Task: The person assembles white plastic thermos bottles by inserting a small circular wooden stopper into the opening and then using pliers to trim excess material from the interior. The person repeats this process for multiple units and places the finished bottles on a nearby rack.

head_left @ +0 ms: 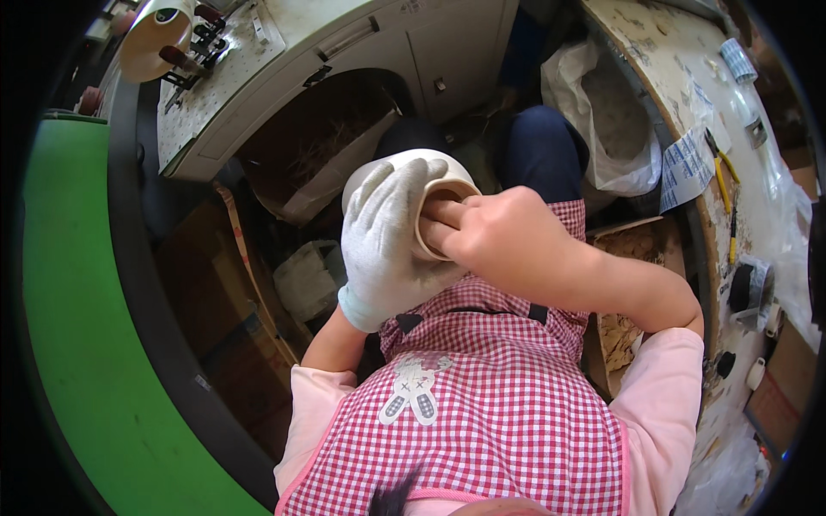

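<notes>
In front of my lap is a white, rounded hollow vessel [454, 175], tilted so its round opening faces right. My left hand [385, 236], in a pale grey knit glove, is wrapped round its outer side, fingers closed against it. My bare right hand [508, 239] reaches into the opening with bent fingers. Their tips are hidden inside, so whether they pinch anything there does not show. Below both hands lies my red-and-white checked apron [508, 370] with a rabbit patch.
A green surface [82, 284] with a dark edge runs along the left. Ahead stands a white cabinet [361, 52]; clamps [202, 47] sit at its left. On the right, a worn bench [637, 26] carries yellow-handled pliers [721, 176]. A white bag [615, 163] stands beside it.
</notes>
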`<action>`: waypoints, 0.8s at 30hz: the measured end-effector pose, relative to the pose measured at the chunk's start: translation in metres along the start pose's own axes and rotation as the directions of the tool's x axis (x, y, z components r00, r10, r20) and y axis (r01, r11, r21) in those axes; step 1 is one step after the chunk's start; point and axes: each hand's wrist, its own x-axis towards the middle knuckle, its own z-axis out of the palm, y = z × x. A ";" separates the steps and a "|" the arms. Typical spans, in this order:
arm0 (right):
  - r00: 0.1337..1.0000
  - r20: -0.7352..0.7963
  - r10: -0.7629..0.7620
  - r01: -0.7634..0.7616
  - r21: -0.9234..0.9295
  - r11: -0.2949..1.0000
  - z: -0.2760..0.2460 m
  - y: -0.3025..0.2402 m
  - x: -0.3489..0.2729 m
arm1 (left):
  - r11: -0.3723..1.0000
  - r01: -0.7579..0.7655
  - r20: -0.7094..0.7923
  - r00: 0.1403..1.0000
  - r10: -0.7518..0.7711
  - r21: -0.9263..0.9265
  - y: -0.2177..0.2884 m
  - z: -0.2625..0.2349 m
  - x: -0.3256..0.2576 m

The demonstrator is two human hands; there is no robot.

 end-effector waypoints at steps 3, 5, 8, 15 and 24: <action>0.968 0.203 -0.146 0.122 0.128 0.984 -0.021 0.020 0.004 | 1.000 0.000 0.056 0.998 0.001 -0.027 0.005 -0.003 0.001; 0.909 0.375 -0.182 0.059 0.315 0.947 -0.033 0.027 0.004 | 0.999 0.000 0.061 0.998 0.003 -0.049 0.008 -0.005 0.005; 0.935 0.335 -0.114 -0.016 0.362 0.932 -0.037 0.025 0.003 | 0.997 -0.047 0.049 0.998 0.050 -0.055 0.003 -0.004 0.013; 0.698 0.023 0.716 -0.486 0.749 0.450 -0.061 0.068 -0.003 | 0.575 0.802 0.069 0.590 -0.804 -0.159 -0.067 -0.040 -0.011; 0.984 -0.122 0.128 -0.126 0.023 0.992 -0.066 0.097 0.085 | -0.408 0.233 0.433 0.740 -0.514 -0.883 -0.087 -0.007 -0.054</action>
